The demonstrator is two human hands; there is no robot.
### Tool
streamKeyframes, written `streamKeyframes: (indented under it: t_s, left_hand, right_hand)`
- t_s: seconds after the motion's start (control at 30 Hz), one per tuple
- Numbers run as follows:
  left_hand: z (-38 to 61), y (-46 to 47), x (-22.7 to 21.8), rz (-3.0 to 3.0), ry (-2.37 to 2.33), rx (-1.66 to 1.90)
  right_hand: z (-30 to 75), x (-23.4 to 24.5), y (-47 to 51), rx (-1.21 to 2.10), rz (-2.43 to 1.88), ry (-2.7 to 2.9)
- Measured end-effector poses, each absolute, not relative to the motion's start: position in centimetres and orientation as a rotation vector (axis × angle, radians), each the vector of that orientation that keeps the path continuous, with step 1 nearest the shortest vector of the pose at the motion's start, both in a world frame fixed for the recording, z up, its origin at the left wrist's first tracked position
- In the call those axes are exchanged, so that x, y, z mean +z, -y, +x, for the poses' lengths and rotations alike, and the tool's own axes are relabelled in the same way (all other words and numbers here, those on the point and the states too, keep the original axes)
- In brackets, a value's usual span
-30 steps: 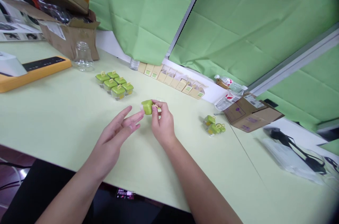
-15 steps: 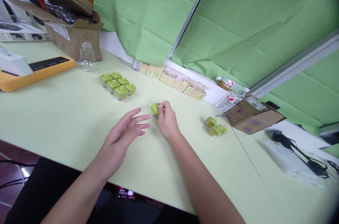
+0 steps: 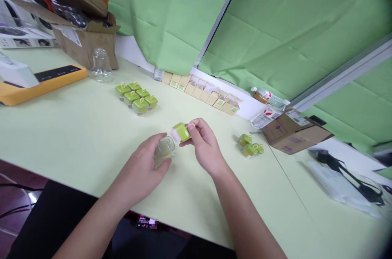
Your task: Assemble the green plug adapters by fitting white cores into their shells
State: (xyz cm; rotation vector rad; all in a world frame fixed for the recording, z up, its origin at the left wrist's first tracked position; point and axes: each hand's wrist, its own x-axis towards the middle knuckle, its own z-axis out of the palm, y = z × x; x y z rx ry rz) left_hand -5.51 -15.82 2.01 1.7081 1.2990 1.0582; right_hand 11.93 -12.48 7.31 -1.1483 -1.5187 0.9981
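Green cap (image 3: 181, 131) in the right hand (image 3: 206, 148), clear cup (image 3: 165, 147) in the left hand (image 3: 142, 171)

Near the middle of the frame, the right thumb and fingers pinch the green cap at its ringed end, its pale side turned toward lower left. Just beside it, the left thumb and fingers curve around the clear cup, its mouth toward the cap; whether cap and cup touch, I cannot tell. Both are above the pale table (image 3: 196, 210).

Left of centre, six green-lidded boxes (image 3: 131, 96) stand together; a smaller green-lidded cluster (image 3: 251, 150) sits right of centre. A row of small cartons (image 3: 197, 89) lines the wall at upper centre. A glass jar (image 3: 101, 65) stands at upper left, and a cardboard box (image 3: 294, 132) lies at right.
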Motion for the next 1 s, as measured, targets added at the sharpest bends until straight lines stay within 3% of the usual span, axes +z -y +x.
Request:
streamKeyframes:
  t_s: [0.4, 1.0]
  left_hand:
    - [-5.3, 15.8, 2.6, 1.758, -1.211, 1.033]
    - [-5.3, 15.6, 2.1, 1.850, -1.198, 0.990]
  right_hand:
    - [12.4, 8.5, 13.3, 0.606, -1.070, 2.185]
    - [12.7, 7.9, 13.0, 0.382, -1.079, 2.351]
